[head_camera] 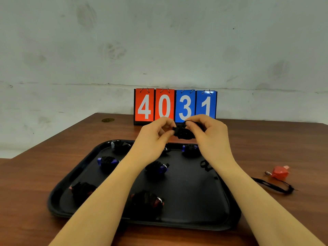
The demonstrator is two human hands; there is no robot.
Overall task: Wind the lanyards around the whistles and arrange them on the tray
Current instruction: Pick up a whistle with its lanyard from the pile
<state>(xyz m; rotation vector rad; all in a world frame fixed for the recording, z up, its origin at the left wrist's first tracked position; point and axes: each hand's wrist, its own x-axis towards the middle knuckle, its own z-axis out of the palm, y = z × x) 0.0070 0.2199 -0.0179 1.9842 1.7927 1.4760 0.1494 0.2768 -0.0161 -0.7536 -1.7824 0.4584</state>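
Note:
Above the far edge of the black tray, both hands hold one whistle wrapped in black lanyard. My left hand pinches its left end. My right hand grips its right side and pinches a loop of cord on top. Several wound whistles lie on the tray, among them a blue one at the left, another blue one in the middle and a reddish one at the front. A red whistle with its black lanyard unwound lies on the table right of the tray.
A flip scoreboard reading 4031 stands at the back of the brown wooden table, against the white wall. A short loose piece of black cord lies near the tray's right rim. A small brass disc sits at the table's far left.

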